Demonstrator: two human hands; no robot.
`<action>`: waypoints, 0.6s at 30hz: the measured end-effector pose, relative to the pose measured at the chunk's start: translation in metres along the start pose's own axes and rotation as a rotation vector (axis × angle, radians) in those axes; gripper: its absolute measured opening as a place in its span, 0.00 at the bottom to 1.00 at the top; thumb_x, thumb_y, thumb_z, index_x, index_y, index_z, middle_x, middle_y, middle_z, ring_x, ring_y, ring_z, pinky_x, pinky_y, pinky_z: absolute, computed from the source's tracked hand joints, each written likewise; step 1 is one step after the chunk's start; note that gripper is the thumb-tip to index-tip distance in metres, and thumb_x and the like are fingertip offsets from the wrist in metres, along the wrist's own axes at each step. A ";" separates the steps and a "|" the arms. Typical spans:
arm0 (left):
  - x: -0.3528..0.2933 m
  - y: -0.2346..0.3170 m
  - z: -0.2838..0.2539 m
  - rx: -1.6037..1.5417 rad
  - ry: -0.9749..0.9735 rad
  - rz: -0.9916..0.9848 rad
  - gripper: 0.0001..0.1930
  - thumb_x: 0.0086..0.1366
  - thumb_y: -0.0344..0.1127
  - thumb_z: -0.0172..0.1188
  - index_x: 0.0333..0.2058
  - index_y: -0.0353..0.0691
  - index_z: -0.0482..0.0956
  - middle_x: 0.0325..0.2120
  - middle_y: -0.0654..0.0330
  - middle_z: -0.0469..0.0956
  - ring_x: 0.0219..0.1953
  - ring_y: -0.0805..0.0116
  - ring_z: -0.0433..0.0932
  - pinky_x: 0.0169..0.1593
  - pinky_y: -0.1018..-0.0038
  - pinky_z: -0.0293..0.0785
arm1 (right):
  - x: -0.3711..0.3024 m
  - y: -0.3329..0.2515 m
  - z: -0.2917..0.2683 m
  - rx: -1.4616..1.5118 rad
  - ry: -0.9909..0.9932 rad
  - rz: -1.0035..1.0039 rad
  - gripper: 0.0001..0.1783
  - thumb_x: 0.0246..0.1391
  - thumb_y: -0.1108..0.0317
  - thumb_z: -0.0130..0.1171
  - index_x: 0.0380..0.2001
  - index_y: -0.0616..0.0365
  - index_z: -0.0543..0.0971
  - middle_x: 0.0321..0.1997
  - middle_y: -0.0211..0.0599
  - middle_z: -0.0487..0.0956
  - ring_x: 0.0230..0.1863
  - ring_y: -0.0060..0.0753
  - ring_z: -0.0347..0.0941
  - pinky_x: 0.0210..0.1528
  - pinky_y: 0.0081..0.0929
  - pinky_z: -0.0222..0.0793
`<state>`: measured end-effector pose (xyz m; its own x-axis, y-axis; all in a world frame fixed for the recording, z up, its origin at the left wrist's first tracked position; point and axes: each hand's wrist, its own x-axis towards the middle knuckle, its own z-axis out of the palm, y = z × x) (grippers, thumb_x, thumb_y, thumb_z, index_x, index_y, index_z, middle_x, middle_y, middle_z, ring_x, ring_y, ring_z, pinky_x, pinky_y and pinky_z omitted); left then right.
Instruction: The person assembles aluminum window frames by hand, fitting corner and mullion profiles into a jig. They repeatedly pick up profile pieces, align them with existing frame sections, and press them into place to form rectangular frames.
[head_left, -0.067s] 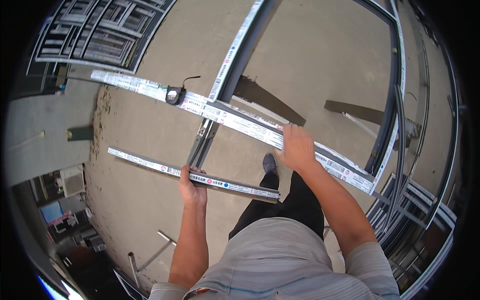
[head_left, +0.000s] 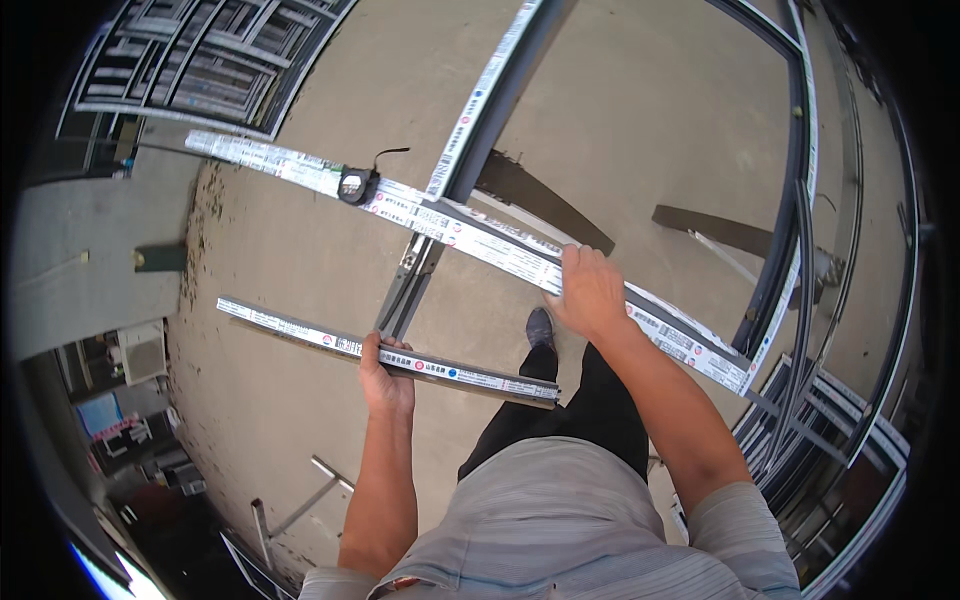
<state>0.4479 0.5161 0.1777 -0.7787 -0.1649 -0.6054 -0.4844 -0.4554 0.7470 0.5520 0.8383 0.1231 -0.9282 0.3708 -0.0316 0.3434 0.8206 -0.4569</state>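
Observation:
My left hand (head_left: pixel 388 378) is closed round a short metal profile bar (head_left: pixel 480 376) covered with white printed film, held level in front of my left side. Further right, my right hand (head_left: pixel 590 292) grips the near rail (head_left: pixel 505 258) of a large dark window frame (head_left: pixel 795 190), its fingers over the rail's top. The rail bears the same white film and runs from far left to near right. On its left part lies a black tape measure (head_left: pixel 358 185), and a frame upright (head_left: pixel 485 100) meets the rail right of it.
Under the rail stands a dark metal support (head_left: pixel 408 285), and brown support boards (head_left: pixel 545 200) lie beneath the frame. A stack of framed pieces (head_left: pixel 205 65) is at the far left. More frames (head_left: pixel 830 420) lean at the right. A metal stand (head_left: pixel 300 510) is low on the left.
The window frame and the tape measure show a little further right in the view. Both hands keep their holds, almost in the same places.

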 end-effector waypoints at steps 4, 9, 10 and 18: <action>0.001 0.000 -0.048 -0.044 0.105 0.028 0.10 0.71 0.37 0.69 0.39 0.42 0.76 0.29 0.62 0.77 0.32 0.67 0.77 0.47 0.63 0.79 | 0.025 -0.022 0.017 -0.063 -0.049 0.028 0.29 0.47 0.58 0.78 0.45 0.59 0.74 0.42 0.46 0.79 0.45 0.50 0.80 0.50 0.47 0.77; 0.002 -0.008 -0.086 -0.104 0.192 0.029 0.11 0.70 0.38 0.70 0.38 0.44 0.75 0.28 0.62 0.77 0.32 0.66 0.78 0.46 0.64 0.78 | 0.029 -0.021 0.024 -0.061 -0.009 0.026 0.29 0.43 0.62 0.80 0.44 0.59 0.74 0.42 0.46 0.79 0.45 0.52 0.80 0.49 0.47 0.78; 0.005 -0.013 -0.089 -0.115 0.205 0.026 0.11 0.70 0.38 0.70 0.38 0.44 0.75 0.28 0.62 0.77 0.32 0.66 0.78 0.46 0.64 0.78 | 0.030 -0.018 0.027 -0.065 0.000 0.027 0.29 0.43 0.62 0.80 0.45 0.59 0.74 0.42 0.46 0.79 0.45 0.52 0.80 0.49 0.47 0.78; 0.014 -0.006 -0.071 -0.141 0.176 0.041 0.10 0.72 0.37 0.67 0.37 0.43 0.73 0.27 0.62 0.75 0.30 0.67 0.74 0.46 0.65 0.77 | 0.033 -0.013 0.034 -0.083 -0.023 0.045 0.31 0.46 0.59 0.80 0.47 0.59 0.73 0.44 0.47 0.80 0.48 0.56 0.80 0.48 0.53 0.78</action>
<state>0.4679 0.4542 0.1452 -0.7090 -0.3305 -0.6229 -0.3835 -0.5606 0.7339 0.5115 0.8250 0.0976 -0.9144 0.3984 -0.0714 0.3943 0.8372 -0.3789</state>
